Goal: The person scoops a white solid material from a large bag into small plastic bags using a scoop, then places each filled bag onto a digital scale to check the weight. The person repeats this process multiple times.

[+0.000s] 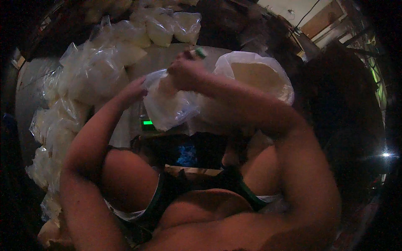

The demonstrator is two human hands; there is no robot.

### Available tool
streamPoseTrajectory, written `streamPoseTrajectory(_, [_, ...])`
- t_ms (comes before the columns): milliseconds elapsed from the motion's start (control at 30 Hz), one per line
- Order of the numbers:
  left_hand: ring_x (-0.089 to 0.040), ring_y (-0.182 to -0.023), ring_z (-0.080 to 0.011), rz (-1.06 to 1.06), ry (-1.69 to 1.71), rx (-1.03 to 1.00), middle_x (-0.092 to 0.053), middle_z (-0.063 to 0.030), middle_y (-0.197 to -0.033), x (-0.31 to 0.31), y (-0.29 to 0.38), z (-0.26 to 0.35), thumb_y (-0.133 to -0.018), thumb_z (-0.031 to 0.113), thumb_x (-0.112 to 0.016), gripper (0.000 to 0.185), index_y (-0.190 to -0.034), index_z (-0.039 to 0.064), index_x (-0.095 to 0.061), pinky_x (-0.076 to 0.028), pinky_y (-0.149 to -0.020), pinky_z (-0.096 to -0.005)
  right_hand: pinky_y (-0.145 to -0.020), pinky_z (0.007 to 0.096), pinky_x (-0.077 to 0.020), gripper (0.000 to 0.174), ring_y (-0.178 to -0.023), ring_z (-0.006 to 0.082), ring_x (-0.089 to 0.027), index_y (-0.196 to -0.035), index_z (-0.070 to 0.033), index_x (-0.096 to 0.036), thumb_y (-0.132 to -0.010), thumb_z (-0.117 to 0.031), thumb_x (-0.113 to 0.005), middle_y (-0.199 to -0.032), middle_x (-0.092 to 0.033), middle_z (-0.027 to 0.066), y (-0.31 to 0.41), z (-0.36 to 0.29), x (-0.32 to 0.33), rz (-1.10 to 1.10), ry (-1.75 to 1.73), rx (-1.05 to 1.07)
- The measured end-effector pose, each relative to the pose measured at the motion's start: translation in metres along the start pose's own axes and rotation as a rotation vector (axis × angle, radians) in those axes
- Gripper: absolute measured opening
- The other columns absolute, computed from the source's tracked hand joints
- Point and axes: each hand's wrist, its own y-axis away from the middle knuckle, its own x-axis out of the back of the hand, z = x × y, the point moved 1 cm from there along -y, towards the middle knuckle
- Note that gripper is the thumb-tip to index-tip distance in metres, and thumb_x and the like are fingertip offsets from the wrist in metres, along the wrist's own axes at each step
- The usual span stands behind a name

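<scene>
A clear plastic bag point(171, 109) with pale contents sits in front of me, above a scale point(149, 127) with a lit green display. My left hand point(138, 89) grips the bag's upper left edge. Over the bag's mouth, my right hand point(187, 70) is closed around a small green-and-white object point(198, 53), blurred and too unclear to name. To the right, behind my right forearm, stands an open white sack point(223, 62) holding a pale tan, grainy or powdery material point(260, 77). My forearm hides the sack's lower part.
Many filled clear plastic bags point(94, 72) are heaped along the left side and curve round to the far edge point(158, 28). My bare knees flank the scale. A bright light point(386, 154) shines at the far right; much around is dark.
</scene>
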Motion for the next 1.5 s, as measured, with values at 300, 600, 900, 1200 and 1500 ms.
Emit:
streamPoseTrajectory(300, [-0.054,-0.074,-0.0146,-0.027,0.049,0.083,-0.061,-0.0044,-0.091,-0.014,-0.024,0.011,-0.078,0.005,-0.06,0.05,-0.128,0.008,-0.056,-0.045,-0.062,-0.0313,-0.103,0.048,-0.0357,0.029,-0.108,0.0321,-0.06,-0.102,-0.007,-0.072,-0.085,-0.023,-0.056,-0.109,-0.069,0.0141,-0.016,-0.013,-0.06,-0.16,0.473,-0.07])
streamPoseTrajectory(600, [-0.064,-0.099,-0.0283,0.104,-0.306,-0.14,-0.065,-0.0154,-0.115,0.008,-0.033,-0.009,-0.079,0.019,-0.067,0.053,-0.129,0.004,-0.06,-0.051,-0.087,-0.0411,-0.079,0.0498,-0.053,0.021,-0.096,0.0367,-0.065,-0.093,-0.009,-0.071,-0.076,-0.022,-0.067,-0.103,-0.07,0.0124,0.053,0.016,0.149,0.006,0.278,-0.023])
streamPoseTrajectory(900, [-0.058,-0.105,-0.0225,0.047,-0.233,-0.156,-0.059,-0.0108,-0.127,0.019,-0.016,-0.002,-0.084,0.022,-0.069,0.057,-0.137,0.009,-0.054,-0.048,-0.088,-0.0354,-0.078,0.0381,-0.0535,0.021,-0.087,0.0312,-0.067,-0.09,-0.009,-0.066,-0.07,-0.013,-0.069,-0.095,-0.068,0.0129,0.197,0.177,0.244,-0.398,0.422,-0.159])
streamPoseTrajectory(1200, [-0.057,-0.112,-0.0237,0.056,-0.257,-0.119,-0.056,-0.0105,-0.135,0.029,-0.028,-0.027,-0.083,0.018,-0.071,0.061,-0.14,0.009,-0.051,-0.048,-0.091,-0.0363,-0.088,0.0439,-0.0534,0.041,-0.1,0.0303,-0.067,-0.106,-0.012,-0.071,-0.065,-0.013,-0.073,-0.104,-0.071,0.0098,0.328,0.229,0.127,-0.616,0.085,-0.363])
streamPoseTrajectory(1500, [-0.056,-0.123,-0.032,0.07,-0.336,-0.069,-0.058,-0.02,-0.133,0.031,-0.012,-0.019,-0.083,0.026,-0.068,0.059,-0.136,0.003,-0.054,-0.043,-0.103,-0.0409,-0.092,0.0395,-0.0511,0.045,-0.103,0.0253,-0.066,-0.113,-0.008,-0.07,-0.068,-0.009,-0.07,-0.111,-0.07,0.0111,0.281,0.161,0.06,-0.498,-0.474,-0.544])
